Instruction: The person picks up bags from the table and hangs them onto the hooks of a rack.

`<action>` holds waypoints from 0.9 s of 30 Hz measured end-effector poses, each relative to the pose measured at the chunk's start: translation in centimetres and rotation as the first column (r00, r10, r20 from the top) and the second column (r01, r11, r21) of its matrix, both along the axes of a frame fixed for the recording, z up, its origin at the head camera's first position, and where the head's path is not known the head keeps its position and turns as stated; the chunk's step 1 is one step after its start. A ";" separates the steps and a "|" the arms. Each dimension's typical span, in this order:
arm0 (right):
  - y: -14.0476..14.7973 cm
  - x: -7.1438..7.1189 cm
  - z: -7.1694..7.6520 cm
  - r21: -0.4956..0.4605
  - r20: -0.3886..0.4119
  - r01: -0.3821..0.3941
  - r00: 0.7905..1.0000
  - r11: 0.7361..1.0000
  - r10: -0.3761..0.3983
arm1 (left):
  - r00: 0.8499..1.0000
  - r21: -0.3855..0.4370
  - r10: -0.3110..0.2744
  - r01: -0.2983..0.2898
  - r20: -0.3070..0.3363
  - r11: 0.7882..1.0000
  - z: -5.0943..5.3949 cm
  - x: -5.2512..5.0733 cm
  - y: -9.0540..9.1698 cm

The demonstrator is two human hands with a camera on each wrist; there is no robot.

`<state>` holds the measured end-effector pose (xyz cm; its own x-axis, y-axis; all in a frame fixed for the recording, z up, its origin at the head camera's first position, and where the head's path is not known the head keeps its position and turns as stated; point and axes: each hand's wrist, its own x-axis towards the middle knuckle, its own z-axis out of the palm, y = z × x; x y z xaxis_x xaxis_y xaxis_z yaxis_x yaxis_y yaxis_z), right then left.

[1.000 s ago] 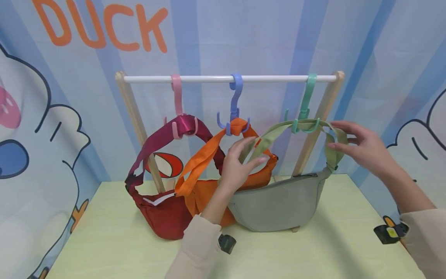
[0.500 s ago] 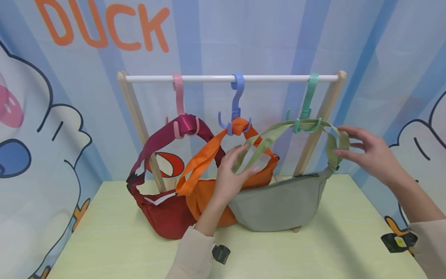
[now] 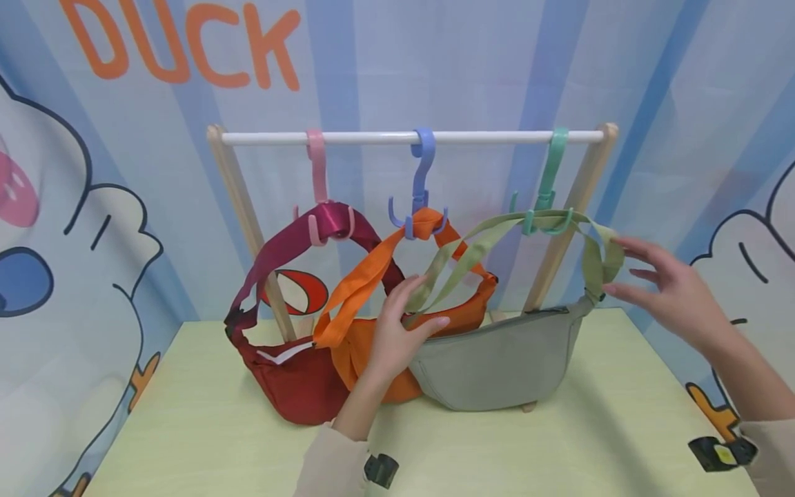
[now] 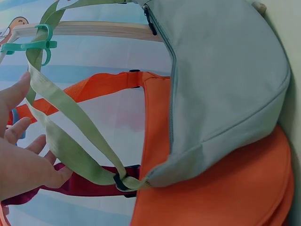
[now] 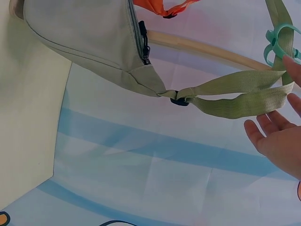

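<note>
A grey-green sling bag [image 3: 497,366] hangs by its light green strap [image 3: 491,231] from the green hook [image 3: 546,207]. My left hand [image 3: 397,335] is beside the strap's left side, fingers spread and gripping nothing; in the left wrist view the fingertips [image 4: 23,87] lie close to the webbing. At the strap's right side is my right hand [image 3: 680,293], fingers loosely extended. Its fingertips [image 5: 263,123] are at the lower band's edge in the right wrist view; light contact cannot be ruled out.
An orange bag [image 3: 354,352] hangs from the blue hook [image 3: 421,186], partly behind the grey-green bag. A dark red bag [image 3: 298,386] hangs from the pink hook [image 3: 318,172]. The white rod [image 3: 373,139] sits on wooden posts above a pale yellow table [image 3: 186,442].
Both hands have drawn away from the strap: the left down and left, the right outward and slightly down. The left fingers have come off the webbing. The grey-green bag stays on its hook.
</note>
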<state>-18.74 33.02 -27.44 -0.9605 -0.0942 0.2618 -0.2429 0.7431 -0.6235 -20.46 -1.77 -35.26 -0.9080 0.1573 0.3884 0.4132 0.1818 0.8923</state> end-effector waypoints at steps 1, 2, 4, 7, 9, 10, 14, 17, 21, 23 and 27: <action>0.1 0.1 -0.1 -0.004 0.006 -0.001 1.000 1.000 0.001 | 1.000 -0.002 -0.002 0.002 0.004 1.000 -0.1 0.1 -0.1; 0.1 0.2 -0.3 -0.005 0.007 -0.004 1.000 1.000 0.004 | 1.000 -0.001 -0.005 0.005 0.012 1.000 -0.3 0.2 -0.2; 0.2 0.5 -0.7 0.000 0.000 -0.009 1.000 1.000 0.009 | 1.000 -0.003 -0.007 0.007 0.018 1.000 -0.7 0.4 -0.4; 0.3 0.7 -1.3 0.009 -0.007 -0.024 1.000 1.000 0.024 | 1.000 -0.006 -0.006 0.006 0.017 1.000 -1.2 0.7 -0.8; 0.4 0.8 -1.7 0.007 -0.006 -0.030 1.000 1.000 0.030 | 1.000 -0.006 -0.006 0.006 0.011 1.000 -1.5 0.8 -1.0; 0.4 0.8 -1.9 0.004 -0.005 -0.035 0.999 0.999 0.035 | 1.000 -0.006 -0.005 0.005 0.010 1.000 -1.7 0.9 -1.1; 0.5 0.9 -2.6 0.002 -0.014 -0.042 0.999 0.999 0.042 | 1.000 -0.015 -0.002 0.002 0.029 1.000 -2.3 1.2 -1.5; 0.6 1.0 -3.3 0.015 -0.047 -0.044 0.998 0.999 0.045 | 0.998 -0.032 0.004 -0.002 0.060 0.999 -2.7 1.5 -1.9; 0.5 1.2 -4.5 0.008 -0.104 -0.075 0.992 0.997 0.076 | 0.996 -0.056 0.014 -0.009 0.089 0.998 -3.3 1.9 -2.5; 0.5 1.3 -5.0 -0.008 -0.116 -0.088 0.990 0.996 0.086 | 0.995 -0.066 0.013 -0.006 0.098 0.998 -3.7 2.2 -2.9; 0.3 1.5 -5.7 -0.018 -0.105 -0.086 0.991 0.996 0.083 | 0.992 -0.080 0.014 -0.003 0.127 0.997 -4.3 2.8 -3.7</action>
